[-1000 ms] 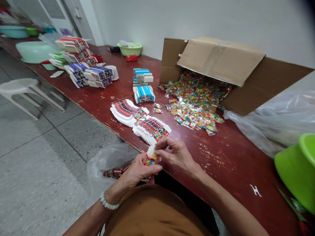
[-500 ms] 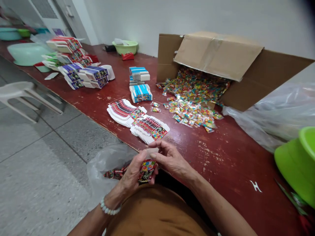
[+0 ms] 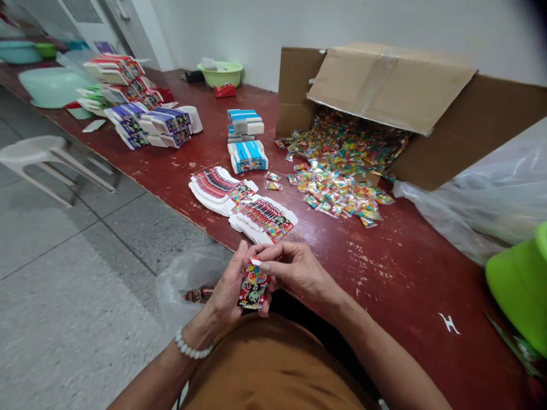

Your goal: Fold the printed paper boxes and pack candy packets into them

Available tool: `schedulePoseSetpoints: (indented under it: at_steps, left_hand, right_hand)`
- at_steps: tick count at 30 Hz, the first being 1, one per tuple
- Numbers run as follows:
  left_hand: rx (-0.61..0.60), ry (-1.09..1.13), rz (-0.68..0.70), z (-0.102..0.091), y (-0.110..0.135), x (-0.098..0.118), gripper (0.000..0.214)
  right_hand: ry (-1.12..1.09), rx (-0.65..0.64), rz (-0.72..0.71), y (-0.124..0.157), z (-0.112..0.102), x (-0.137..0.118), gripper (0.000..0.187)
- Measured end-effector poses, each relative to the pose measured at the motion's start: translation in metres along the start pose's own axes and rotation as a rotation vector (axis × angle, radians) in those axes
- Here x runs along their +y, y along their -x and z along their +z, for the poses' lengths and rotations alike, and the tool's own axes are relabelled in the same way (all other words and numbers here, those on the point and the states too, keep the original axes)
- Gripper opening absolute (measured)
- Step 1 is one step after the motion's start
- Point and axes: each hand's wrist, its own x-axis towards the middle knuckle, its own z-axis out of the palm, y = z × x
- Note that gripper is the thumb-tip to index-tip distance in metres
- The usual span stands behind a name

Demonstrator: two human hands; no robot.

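A small red printed candy box (image 3: 253,287) is held near the table's front edge. My left hand (image 3: 228,285) wraps round it from the left and below. My right hand (image 3: 299,273) has its thumb and fingers closed at the box's top end, where a bit of white flap shows. Just beyond lie two fanned rows of flat red-and-white cartons (image 3: 217,191), the nearer cartons (image 3: 267,219) close to my right fingers. Below the table edge, a clear plastic bag (image 3: 179,279) holds several similar red boxes (image 3: 199,294).
A large cardboard box (image 3: 384,80) spills wrapped candies (image 3: 337,188) onto the red table (image 3: 376,285). Blue carton bundles (image 3: 248,156) and purple bundles (image 3: 166,125) stand farther left. A green basin (image 3: 519,285) is at right; a white stool (image 3: 47,154) stands on the floor.
The white flap at the top of the box has been folded down, and its printed front shows more fully. My right fingers have moved onto the top end. The view has shifted slightly.
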Motion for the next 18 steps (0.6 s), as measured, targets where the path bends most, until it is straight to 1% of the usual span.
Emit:
schedulePoseSetpoints:
  at_steps: [1,3,7,10,12,14,16,18]
  left_hand:
    - [0.018,-0.038,0.027,0.000,0.000,0.000,0.068]
    - [0.033,-0.092,0.056,-0.003,0.000,-0.002,0.073]
    - [0.007,-0.106,0.040,-0.009,-0.001,-0.004,0.076]
    - [0.011,-0.105,0.032,-0.012,-0.003,-0.006,0.075]
    - [0.025,-0.100,0.025,-0.014,-0.003,-0.006,0.074]
    - [0.035,-0.088,0.008,-0.014,-0.003,-0.005,0.073]
    - [0.044,-0.059,-0.008,-0.014,-0.002,-0.003,0.067]
    - [0.054,-0.003,-0.012,-0.013,-0.001,0.001,0.058]
  right_hand:
    - [-0.080,-0.014,0.058,-0.002,0.001,0.001,0.020]
    - [-0.154,-0.024,0.100,-0.006,0.001,0.002,0.021]
    - [-0.205,0.029,0.131,-0.011,0.000,0.006,0.021]
    - [-0.186,0.068,0.120,-0.011,0.000,0.010,0.023]
    - [-0.141,0.084,0.088,-0.010,0.002,0.011,0.025]
    - [-0.053,0.113,0.026,-0.008,0.006,0.011,0.026]
    - [0.061,0.133,-0.076,-0.004,0.010,0.012,0.023]
    - [0.163,0.108,-0.201,-0.001,0.012,0.015,0.017]
